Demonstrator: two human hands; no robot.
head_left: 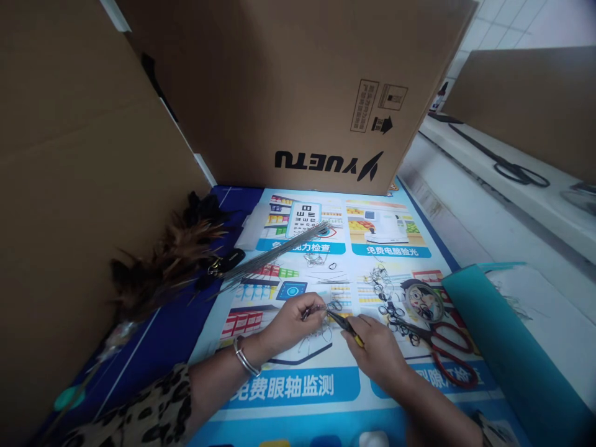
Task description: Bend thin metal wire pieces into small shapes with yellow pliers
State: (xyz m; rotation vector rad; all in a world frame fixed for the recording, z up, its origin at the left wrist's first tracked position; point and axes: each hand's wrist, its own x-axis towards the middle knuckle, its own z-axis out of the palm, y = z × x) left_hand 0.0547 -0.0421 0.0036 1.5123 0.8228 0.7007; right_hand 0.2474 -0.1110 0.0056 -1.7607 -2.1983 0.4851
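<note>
My left hand [298, 318], with a silver bangle at the wrist, is closed in a pinch on a thin piece of wire, mostly hidden by the fingers. In my right hand [378, 347] are pliers [345, 324] with black and yellow handles, their jaws meeting the left fingertips. A small dark loop [334, 305] shows just beyond the jaws. Loose thin wires [316, 338] lie under the left hand. Farther off, a bundle of straight thin wires [279, 251] lies slantwise across the printed sheet [339, 372].
Right of my hands lie small black wire loops [395, 318], a clear round dish [423, 302] and red-handled scissors [454, 354]. A teal box [493, 338] borders the right side. Brown feathers [162, 261] lie at left. Cardboard [302, 93] walls stand behind and left.
</note>
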